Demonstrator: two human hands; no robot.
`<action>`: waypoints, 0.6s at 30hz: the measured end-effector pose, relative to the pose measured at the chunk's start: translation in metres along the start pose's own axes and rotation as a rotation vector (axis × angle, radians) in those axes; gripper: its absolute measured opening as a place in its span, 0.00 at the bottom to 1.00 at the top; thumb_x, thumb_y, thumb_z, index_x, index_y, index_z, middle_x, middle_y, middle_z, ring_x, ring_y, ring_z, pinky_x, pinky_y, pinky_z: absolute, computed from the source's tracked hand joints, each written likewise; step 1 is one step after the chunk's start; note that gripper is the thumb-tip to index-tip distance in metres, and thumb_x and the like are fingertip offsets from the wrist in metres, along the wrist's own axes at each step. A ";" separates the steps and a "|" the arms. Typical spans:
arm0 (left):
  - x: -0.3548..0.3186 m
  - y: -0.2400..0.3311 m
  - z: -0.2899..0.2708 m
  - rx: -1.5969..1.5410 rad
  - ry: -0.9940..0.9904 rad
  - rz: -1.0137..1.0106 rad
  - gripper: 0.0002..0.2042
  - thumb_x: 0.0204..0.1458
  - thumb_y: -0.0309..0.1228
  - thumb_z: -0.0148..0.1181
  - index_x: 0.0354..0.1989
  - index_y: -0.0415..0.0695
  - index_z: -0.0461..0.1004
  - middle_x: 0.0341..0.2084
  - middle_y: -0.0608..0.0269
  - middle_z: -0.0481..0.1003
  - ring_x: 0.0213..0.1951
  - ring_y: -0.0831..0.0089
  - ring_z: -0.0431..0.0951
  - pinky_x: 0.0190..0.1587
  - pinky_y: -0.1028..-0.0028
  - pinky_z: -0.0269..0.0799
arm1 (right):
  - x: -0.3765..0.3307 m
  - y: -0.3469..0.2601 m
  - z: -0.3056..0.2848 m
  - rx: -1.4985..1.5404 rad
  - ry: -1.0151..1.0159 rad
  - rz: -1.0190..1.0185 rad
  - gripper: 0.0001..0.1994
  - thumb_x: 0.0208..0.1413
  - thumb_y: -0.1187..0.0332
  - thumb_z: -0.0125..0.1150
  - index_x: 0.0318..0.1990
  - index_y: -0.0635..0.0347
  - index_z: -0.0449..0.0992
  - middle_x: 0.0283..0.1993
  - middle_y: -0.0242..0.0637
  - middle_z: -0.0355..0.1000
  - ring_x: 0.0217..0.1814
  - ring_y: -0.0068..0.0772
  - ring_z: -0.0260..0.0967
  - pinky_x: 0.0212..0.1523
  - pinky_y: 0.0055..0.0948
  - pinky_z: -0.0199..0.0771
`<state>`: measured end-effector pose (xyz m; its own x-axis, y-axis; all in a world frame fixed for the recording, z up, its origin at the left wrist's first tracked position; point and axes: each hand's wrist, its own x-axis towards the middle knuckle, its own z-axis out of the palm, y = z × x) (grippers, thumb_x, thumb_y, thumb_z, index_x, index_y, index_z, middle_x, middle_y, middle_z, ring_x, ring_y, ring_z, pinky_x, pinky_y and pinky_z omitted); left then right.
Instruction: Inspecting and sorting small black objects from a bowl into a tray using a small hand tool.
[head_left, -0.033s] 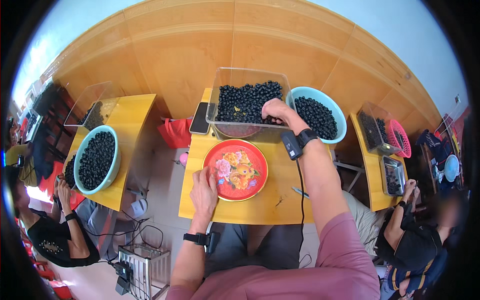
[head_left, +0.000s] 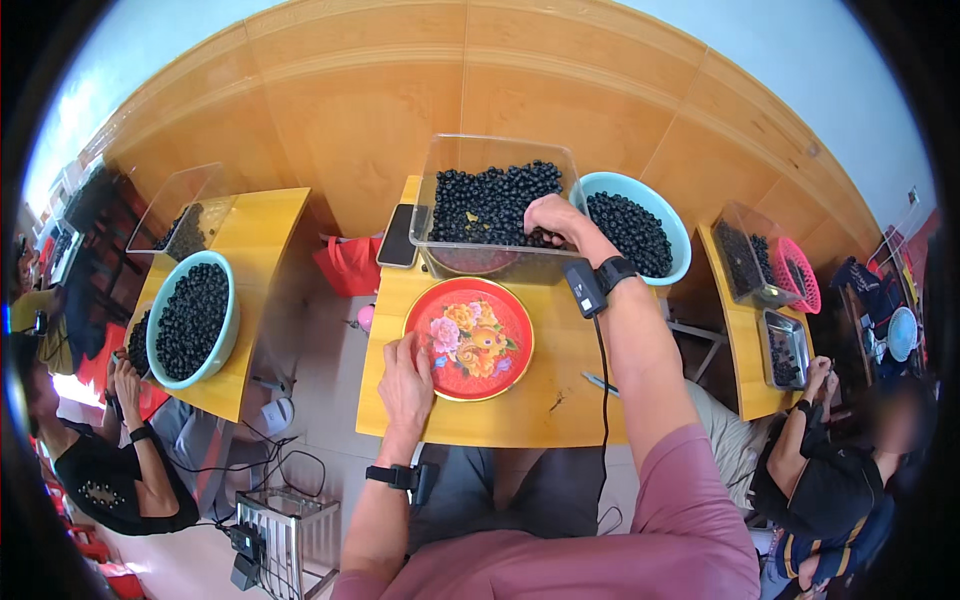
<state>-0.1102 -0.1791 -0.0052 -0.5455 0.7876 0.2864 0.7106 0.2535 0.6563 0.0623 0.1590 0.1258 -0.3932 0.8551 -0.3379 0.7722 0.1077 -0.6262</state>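
- Berries (head_left: 495,195) lie around the right hand (head_left: 555,215) in the bin (head_left: 450,243); whether its curled fingers clamp any, I cannot tell.
- Left hand (head_left: 407,385): fingers loosely apart at the tray's (head_left: 460,376) near-left rim.
- Tub (head_left: 680,225): just right of the right hand.
- No clear change since the previous frame, so no visible progress.
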 end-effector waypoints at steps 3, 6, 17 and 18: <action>0.001 0.001 -0.002 0.001 -0.009 0.000 0.17 0.66 0.37 0.56 0.60 0.47 0.73 0.53 0.53 0.74 0.47 0.49 0.80 0.45 0.55 0.79 | -0.014 0.001 -0.009 0.213 0.024 0.015 0.05 0.46 0.70 0.68 0.25 0.60 0.79 0.21 0.32 0.71 0.20 0.25 0.67 0.16 0.27 0.63; 0.002 0.004 -0.002 0.006 -0.024 -0.010 0.17 0.66 0.37 0.56 0.60 0.47 0.73 0.54 0.54 0.74 0.48 0.49 0.80 0.46 0.55 0.78 | -0.029 -0.002 -0.016 0.439 0.034 0.009 0.05 0.49 0.70 0.66 0.25 0.57 0.76 0.23 0.28 0.68 0.21 0.21 0.63 0.16 0.24 0.57; 0.002 0.002 0.000 0.010 -0.036 -0.027 0.17 0.65 0.37 0.56 0.61 0.48 0.72 0.55 0.55 0.73 0.50 0.50 0.79 0.48 0.55 0.78 | -0.096 0.013 -0.057 0.713 -0.015 -0.125 0.04 0.55 0.67 0.66 0.37 0.52 0.78 0.36 0.27 0.75 0.27 0.18 0.68 0.16 0.16 0.56; 0.002 0.001 -0.001 0.005 -0.041 -0.030 0.17 0.65 0.37 0.56 0.61 0.48 0.72 0.55 0.55 0.73 0.50 0.50 0.79 0.48 0.55 0.78 | -0.104 0.019 -0.058 0.750 -0.031 -0.153 0.04 0.55 0.67 0.65 0.36 0.53 0.78 0.37 0.28 0.75 0.28 0.19 0.69 0.17 0.17 0.56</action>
<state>-0.1105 -0.1778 -0.0035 -0.5480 0.8018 0.2382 0.6968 0.2800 0.6604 0.1468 0.1013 0.1899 -0.4911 0.8424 -0.2218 0.1672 -0.1587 -0.9731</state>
